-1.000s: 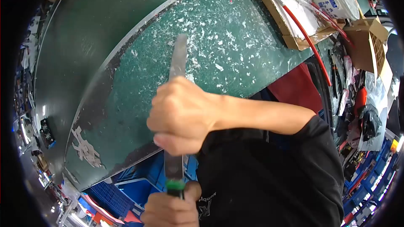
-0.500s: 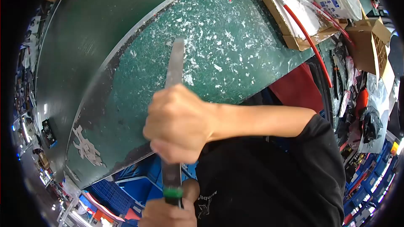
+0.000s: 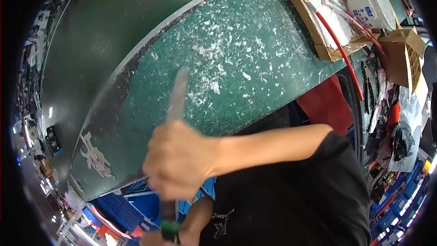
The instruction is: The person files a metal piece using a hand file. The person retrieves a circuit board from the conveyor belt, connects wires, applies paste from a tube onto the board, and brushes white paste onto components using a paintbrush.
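A long flat grey metal blade (image 3: 177,95) points up and away over the green worktop, blurred by motion. My right hand (image 3: 178,159) is closed around its middle, with the thumb side toward me. Below that fist the blade runs down to a dark handle with a green band (image 3: 170,227). My left hand (image 3: 159,238) is wrapped around this handle at the bottom edge, partly cut off. Whether the blade is a file or a knife I cannot tell. White flakes and smears (image 3: 214,85) cover the green surface (image 3: 150,105) beyond the blade.
At the upper right, a cardboard tray (image 3: 324,51) holds white paste, brushes and a white tub (image 3: 371,8). A red-handled brush (image 3: 334,36) overhangs its edge. An open cardboard box (image 3: 397,59) stands beside it. Peeled scraps (image 3: 95,157) lie at left; blue crates (image 3: 143,205) sit below the edge.
Both hands and the blade have moved down and left together, toward my body. The worktop has shifted slightly right and down in view. Both grips look the same.
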A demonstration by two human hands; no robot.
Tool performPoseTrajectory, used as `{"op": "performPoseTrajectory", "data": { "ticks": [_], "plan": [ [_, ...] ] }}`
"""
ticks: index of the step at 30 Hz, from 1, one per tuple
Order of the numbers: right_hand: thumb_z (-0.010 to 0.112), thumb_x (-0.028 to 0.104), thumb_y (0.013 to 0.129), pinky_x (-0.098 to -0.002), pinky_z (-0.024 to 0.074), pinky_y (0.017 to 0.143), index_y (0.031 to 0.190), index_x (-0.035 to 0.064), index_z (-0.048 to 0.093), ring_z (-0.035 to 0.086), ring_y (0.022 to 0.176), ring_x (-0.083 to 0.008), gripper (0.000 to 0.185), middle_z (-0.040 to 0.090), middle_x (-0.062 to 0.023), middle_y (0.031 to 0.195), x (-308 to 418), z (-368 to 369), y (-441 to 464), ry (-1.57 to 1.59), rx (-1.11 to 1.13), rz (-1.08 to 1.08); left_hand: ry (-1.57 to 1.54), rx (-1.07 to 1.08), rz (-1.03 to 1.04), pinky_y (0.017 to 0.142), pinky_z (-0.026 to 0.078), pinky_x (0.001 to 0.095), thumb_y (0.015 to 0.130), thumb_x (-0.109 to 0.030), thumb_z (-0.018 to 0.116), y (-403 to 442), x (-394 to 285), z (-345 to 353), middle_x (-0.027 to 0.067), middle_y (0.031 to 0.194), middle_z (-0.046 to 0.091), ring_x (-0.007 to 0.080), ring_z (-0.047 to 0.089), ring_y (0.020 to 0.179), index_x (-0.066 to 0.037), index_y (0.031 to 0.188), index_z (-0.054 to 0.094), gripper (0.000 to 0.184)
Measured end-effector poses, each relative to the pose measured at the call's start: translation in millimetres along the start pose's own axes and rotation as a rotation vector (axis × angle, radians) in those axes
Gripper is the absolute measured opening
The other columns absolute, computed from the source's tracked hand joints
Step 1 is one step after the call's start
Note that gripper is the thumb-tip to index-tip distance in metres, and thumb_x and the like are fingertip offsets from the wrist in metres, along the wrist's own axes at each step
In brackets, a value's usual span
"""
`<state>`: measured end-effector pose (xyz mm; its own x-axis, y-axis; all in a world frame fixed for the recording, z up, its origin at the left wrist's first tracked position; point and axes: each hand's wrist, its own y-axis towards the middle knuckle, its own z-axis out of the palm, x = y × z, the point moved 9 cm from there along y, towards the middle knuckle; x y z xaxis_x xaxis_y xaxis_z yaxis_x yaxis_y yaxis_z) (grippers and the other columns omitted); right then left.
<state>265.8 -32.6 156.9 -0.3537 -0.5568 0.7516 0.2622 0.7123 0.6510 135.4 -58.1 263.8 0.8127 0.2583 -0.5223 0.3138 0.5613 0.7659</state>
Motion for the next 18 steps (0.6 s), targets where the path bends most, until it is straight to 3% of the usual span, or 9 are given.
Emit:
{"op": "performPoseTrajectory", "data": {
  "ticks": [1,6,8,10,11,13,14,16,18],
  "plan": [
    [0.059,0.027,0.074,-0.0441,0.0387,0.046,0.053,0.0120,0.047,0.048,0.043,-0.0312,0.028,0.045,-0.0069,0.048,6,24,2,0.087,-0.008,-0.022,0.001,0.011,0.138,0.037,0.026,0.0228,0.091,-0.017,0.055,-2,-22,-5,-0.0045,0.047,0.037,0.0102,0.035,0.033,-0.013,0.067,0.048,0.026],
    [0.061,0.028,0.074,-0.0459,0.0406,0.047,0.051,0.0080,0.050,0.050,0.043,-0.0346,0.032,0.049,-0.0105,0.047,-4,52,14,0.026,0.125,0.102,0.077,-0.224,-0.005,0.042,0.027,0.0234,0.091,-0.030,0.054,5,5,-53,-0.0041,0.046,0.039,0.0111,0.035,0.036,-0.013,0.065,0.045,0.032],
    [0.060,0.027,0.074,-0.0454,0.0398,0.044,0.052,0.0081,0.050,0.050,0.044,-0.0347,0.030,0.050,-0.0111,0.048,-11,7,14,-0.117,0.017,0.049,0.122,-0.381,-0.056,0.045,0.027,0.0237,0.091,-0.036,0.054,0,16,-74,-0.0039,0.046,0.039,0.0115,0.036,0.038,-0.012,0.064,0.044,0.037],
    [0.058,0.025,0.074,-0.0448,0.0379,0.043,0.052,0.0095,0.048,0.048,0.044,-0.0341,0.029,0.048,-0.0098,0.049,-32,-36,4,-0.253,0.100,0.261,0.167,-0.536,-0.078,0.047,0.028,0.0239,0.091,-0.042,0.053,-4,28,-91,-0.0037,0.046,0.040,0.0119,0.036,0.040,-0.012,0.063,0.043,0.042],
    [0.058,0.025,0.074,-0.0447,0.0370,0.043,0.053,0.0103,0.047,0.047,0.044,-0.0335,0.028,0.046,-0.0088,0.049,-33,-50,5,-0.323,0.098,0.226,0.157,-0.543,-0.064,0.047,0.028,0.0239,0.091,-0.042,0.053,-2,40,-89,-0.0037,0.046,0.040,0.0119,0.036,0.040,-0.012,0.063,0.043,0.042],
    [0.057,0.023,0.072,-0.0441,0.0352,0.044,0.053,0.0114,0.042,0.042,0.043,-0.0317,0.026,0.042,-0.0072,0.049,-27,-61,4,-0.430,0.012,0.138,-0.447,-0.308,-0.097,0.052,0.028,0.0241,0.090,-0.036,0.051,16,85,-42,-0.0023,0.052,0.034,0.0121,0.033,0.045,-0.011,0.069,0.041,0.034],
    [0.057,0.023,0.072,-0.0441,0.0352,0.044,0.053,0.0114,0.042,0.042,0.043,-0.0317,0.026,0.042,-0.0072,0.049,-27,-55,5,-0.461,0.017,0.128,-0.477,-0.308,-0.083,0.052,0.028,0.0241,0.090,-0.036,0.051,15,84,-38,-0.0023,0.052,0.034,0.0121,0.033,0.045,-0.011,0.069,0.041,0.034],
    [0.058,0.022,0.070,-0.0441,0.0358,0.046,0.053,0.0118,0.041,0.043,0.044,-0.0310,0.026,0.042,-0.0078,0.050,-22,-49,4,-0.431,-0.112,0.104,-0.146,-0.505,0.058,0.052,0.026,0.0251,0.087,-0.030,0.051,4,64,-53,-0.0013,0.054,0.031,0.0107,0.029,0.046,-0.010,0.071,0.040,0.028],
    [0.060,0.023,0.069,-0.0444,0.0371,0.048,0.054,0.0112,0.045,0.045,0.046,-0.0304,0.024,0.045,-0.0090,0.052,-21,-27,1,-0.325,-0.160,0.133,-0.104,-0.485,0.058,0.050,0.026,0.0249,0.089,-0.031,0.049,6,51,-58,-0.0018,0.054,0.030,0.0104,0.029,0.045,-0.010,0.071,0.040,0.029]
  ]
}}
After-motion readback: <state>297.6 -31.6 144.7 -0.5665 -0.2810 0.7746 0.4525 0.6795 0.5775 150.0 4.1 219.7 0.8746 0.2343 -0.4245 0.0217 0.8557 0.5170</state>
